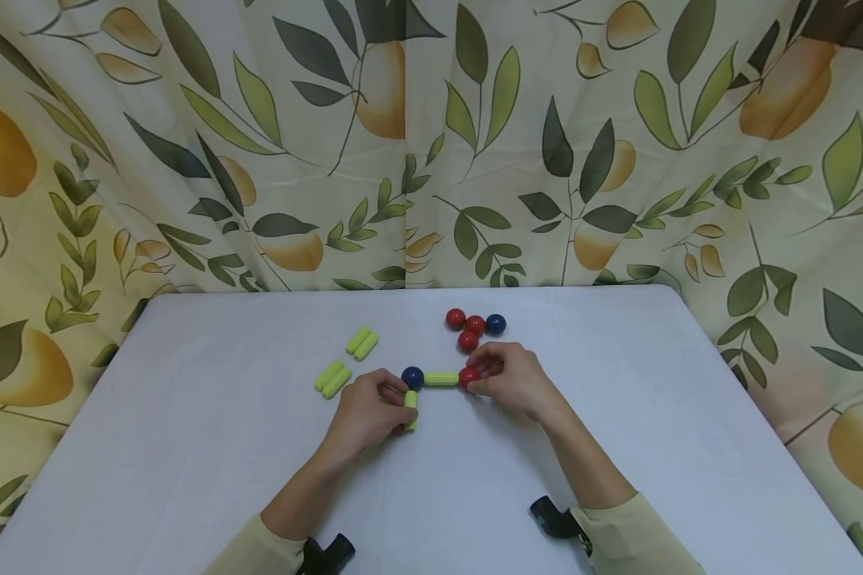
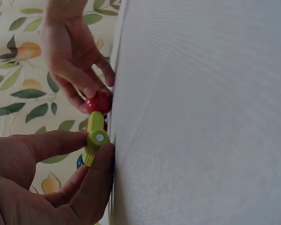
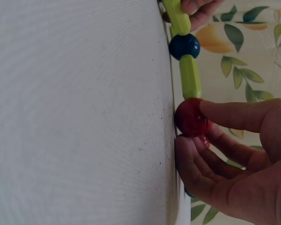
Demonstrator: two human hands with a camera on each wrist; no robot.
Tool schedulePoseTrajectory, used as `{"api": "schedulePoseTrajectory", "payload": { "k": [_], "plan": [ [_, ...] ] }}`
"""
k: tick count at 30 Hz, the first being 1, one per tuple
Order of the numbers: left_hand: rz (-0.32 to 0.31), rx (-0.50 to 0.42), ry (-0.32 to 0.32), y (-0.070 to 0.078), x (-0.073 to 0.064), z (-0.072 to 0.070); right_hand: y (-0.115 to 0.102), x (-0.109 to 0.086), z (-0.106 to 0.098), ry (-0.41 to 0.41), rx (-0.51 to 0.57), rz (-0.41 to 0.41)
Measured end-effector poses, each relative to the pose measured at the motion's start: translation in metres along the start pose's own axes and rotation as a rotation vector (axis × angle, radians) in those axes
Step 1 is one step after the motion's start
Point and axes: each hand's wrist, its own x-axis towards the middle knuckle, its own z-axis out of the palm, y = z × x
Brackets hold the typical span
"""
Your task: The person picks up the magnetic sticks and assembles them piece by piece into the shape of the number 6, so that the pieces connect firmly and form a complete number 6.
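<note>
My left hand [image 1: 368,411] pinches a yellow-green rod [image 1: 411,409] between thumb and fingers; its far end touches a blue ball [image 1: 413,378]. From that ball a second yellow-green rod [image 1: 442,378] runs right to a red ball [image 1: 468,378]. My right hand [image 1: 512,378] holds this red ball with thumb and fingertips. In the left wrist view, a pale round spot marks the near end of the pinched rod [image 2: 99,137]. The right wrist view has blue ball [image 3: 184,47], rod [image 3: 190,77] and red ball [image 3: 192,117] joined in a row.
Behind my right hand, several loose balls lie together: red ones [image 1: 455,319] and a blue one [image 1: 495,323]. Two pairs of yellow-green rods [image 1: 362,343] [image 1: 332,378] lie left of the joined pieces. A leaf-and-fruit patterned curtain [image 1: 475,160] hangs behind the white table [image 1: 187,447].
</note>
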Motion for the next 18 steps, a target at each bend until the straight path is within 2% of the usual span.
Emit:
{"api": "schedulePoseTrajectory", "payload": {
  "k": [18],
  "plan": [
    [-0.014, -0.018, 0.027, 0.0016, -0.0009, 0.0013, -0.0008, -0.0001, -0.0001, -0.003, 0.002, 0.009]
  ]
}}
